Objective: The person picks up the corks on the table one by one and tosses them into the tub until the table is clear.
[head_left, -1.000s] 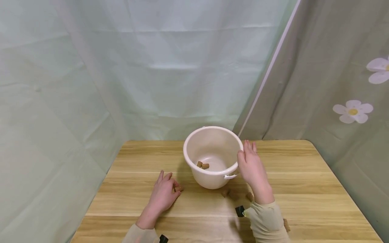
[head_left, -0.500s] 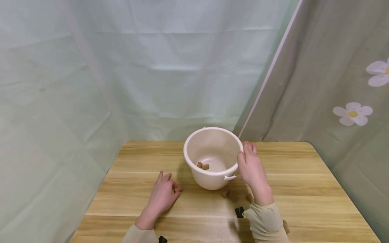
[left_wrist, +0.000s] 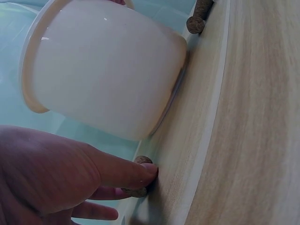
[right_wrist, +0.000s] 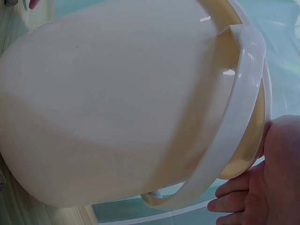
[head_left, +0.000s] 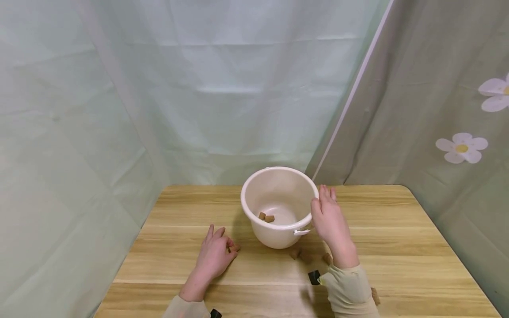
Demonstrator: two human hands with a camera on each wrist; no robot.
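Observation:
A white bucket stands on the wooden table, with two brown corks visible on its floor. My right hand holds the bucket's rim at the right; in the right wrist view the fingers lie outside the rim and the thumb is mostly hidden. Left of the bucket, my left hand pinches a cork between thumb and fingers, low over the tabletop. The left wrist view shows that cork partly covered by the thumb; whether it touches the table is unclear.
Several corks lie in front of the bucket, among them a cork by the right wrist and a cork beside the right sleeve. The bucket's handle hangs at its side. Pale curtains stand behind the table.

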